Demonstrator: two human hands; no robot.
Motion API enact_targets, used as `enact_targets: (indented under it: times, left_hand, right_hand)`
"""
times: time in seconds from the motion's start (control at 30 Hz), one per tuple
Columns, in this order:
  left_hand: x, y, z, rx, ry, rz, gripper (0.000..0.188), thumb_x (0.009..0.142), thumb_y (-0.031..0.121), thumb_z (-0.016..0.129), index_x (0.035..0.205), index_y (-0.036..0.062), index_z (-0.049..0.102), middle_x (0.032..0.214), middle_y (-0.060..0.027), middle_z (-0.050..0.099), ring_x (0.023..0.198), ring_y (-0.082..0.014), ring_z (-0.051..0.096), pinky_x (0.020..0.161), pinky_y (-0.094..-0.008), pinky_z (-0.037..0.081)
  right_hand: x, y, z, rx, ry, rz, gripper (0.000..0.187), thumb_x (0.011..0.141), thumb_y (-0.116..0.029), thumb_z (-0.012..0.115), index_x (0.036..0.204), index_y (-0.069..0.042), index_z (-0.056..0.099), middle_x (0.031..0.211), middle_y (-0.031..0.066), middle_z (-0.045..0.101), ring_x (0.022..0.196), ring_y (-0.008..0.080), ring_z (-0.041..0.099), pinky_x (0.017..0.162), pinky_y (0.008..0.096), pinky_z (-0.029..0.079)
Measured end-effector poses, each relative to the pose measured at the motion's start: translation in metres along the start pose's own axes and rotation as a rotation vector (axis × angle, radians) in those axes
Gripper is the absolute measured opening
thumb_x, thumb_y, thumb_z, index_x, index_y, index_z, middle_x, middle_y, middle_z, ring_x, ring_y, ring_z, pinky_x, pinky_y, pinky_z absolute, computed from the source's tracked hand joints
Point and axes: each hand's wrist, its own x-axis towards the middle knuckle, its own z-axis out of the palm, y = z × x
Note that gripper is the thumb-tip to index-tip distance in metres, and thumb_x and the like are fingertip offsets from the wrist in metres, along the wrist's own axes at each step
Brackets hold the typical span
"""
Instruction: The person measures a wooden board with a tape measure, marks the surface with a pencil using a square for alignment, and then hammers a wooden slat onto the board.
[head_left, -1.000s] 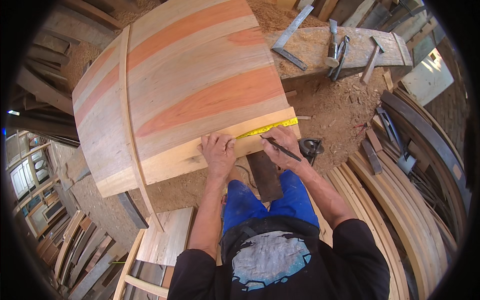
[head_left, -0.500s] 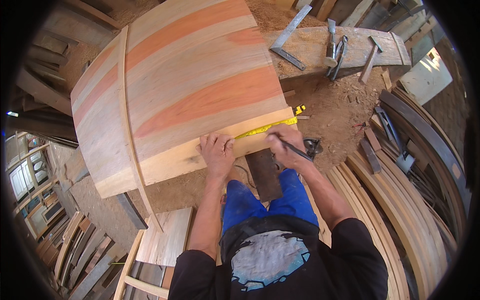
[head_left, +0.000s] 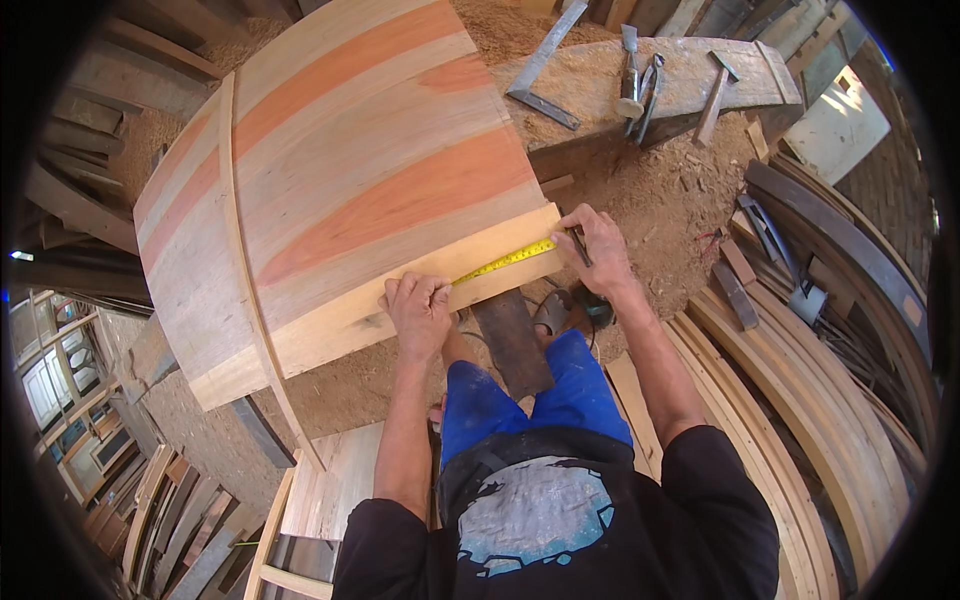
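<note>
A yellow tape measure (head_left: 505, 261) stretches along a pale board (head_left: 345, 315) at the near edge of a large wooden panel with reddish bands (head_left: 390, 160). My left hand (head_left: 418, 310) is closed over the blade's left end, its fingers bunched on the board. At the board's right end my right hand (head_left: 600, 250) grips the tape measure, whose case is hidden by the fingers. A dark pen-like stick (head_left: 578, 246) is held in the same hand. Across the panel's left part runs a thin wooden strip (head_left: 238, 230).
On a thick beam (head_left: 690, 75) behind lie a try square (head_left: 545, 65), a chisel (head_left: 629, 75), pincers (head_left: 651, 90) and a hammer (head_left: 716, 98). Curved planks (head_left: 790, 400) are stacked on my right. A dark plank (head_left: 512, 345) stands out below the panel between my legs.
My right hand has moved from above the board to its right end, onto the tape measure, still with the dark stick. My left hand stays on the blade. The view has shifted slightly.
</note>
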Motion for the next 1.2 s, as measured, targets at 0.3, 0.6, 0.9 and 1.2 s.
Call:
enact_targets:
  times: [0.3,0.6,0.9,1.2]
  left_hand:
    - [-0.013,0.003,0.004,-0.024,0.001,-0.016,0.009,0.084,0.016,0.079,0.090,0.0195,0.074,0.091,0.0027,0.064,0.096,-0.0248,0.053,0.091,-0.0428,0.035]
    - [-0.013,0.000,0.005,-0.061,-0.019,-0.017,0.009,0.086,0.016,0.078,0.093,0.0177,0.073,0.092,0.0018,0.064,0.099,-0.0252,0.052,0.093,-0.0436,0.035]
    - [-0.013,-0.002,0.003,-0.040,-0.037,-0.013,0.010,0.087,0.014,0.078,0.095,0.0168,0.073,0.093,0.0008,0.065,0.098,-0.0260,0.052,0.092,-0.0445,0.036]
    - [-0.013,-0.004,0.004,-0.040,-0.025,-0.013,0.010,0.086,0.012,0.078,0.094,0.0166,0.074,0.092,0.0011,0.065,0.097,-0.0254,0.052,0.090,-0.0440,0.036]
  right_hand:
    - [-0.016,0.002,-0.010,0.049,-0.039,-0.083,0.023,0.092,-0.016,0.074,0.106,-0.006,0.060,0.091,0.0161,0.065,0.087,0.0399,0.057,0.082,0.0475,0.044]
    - [-0.016,0.012,-0.017,0.134,-0.126,-0.070,0.020,0.093,-0.012,0.071,0.110,-0.009,0.063,0.094,0.0140,0.065,0.087,0.0372,0.056,0.082,0.0458,0.043]
    - [-0.017,0.011,-0.016,0.134,-0.123,-0.055,0.020,0.092,-0.012,0.073,0.109,-0.009,0.064,0.091,0.0142,0.064,0.087,0.0380,0.056,0.081,0.0462,0.043]
    - [-0.016,0.011,-0.016,0.143,-0.146,-0.022,0.019,0.093,-0.012,0.072,0.110,-0.009,0.064,0.092,0.0140,0.065,0.087,0.0363,0.056,0.081,0.0463,0.044]
